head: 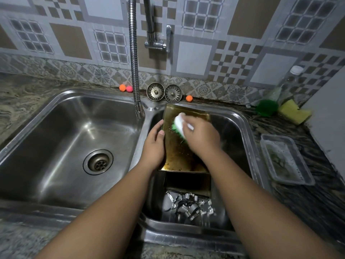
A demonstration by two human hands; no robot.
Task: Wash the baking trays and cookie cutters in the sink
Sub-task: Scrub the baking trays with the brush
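Left hand [154,144] fingers curled over baking tray [179,150] edge, tray tilted in right sink basin [240,131], right hand [201,136] blurred, apparently gripping scrub brush [179,126] against tray

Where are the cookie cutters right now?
Head view: the cookie cutters lie heaped on the floor of the right sink basin, at its near end, right beside a dark baking tray.
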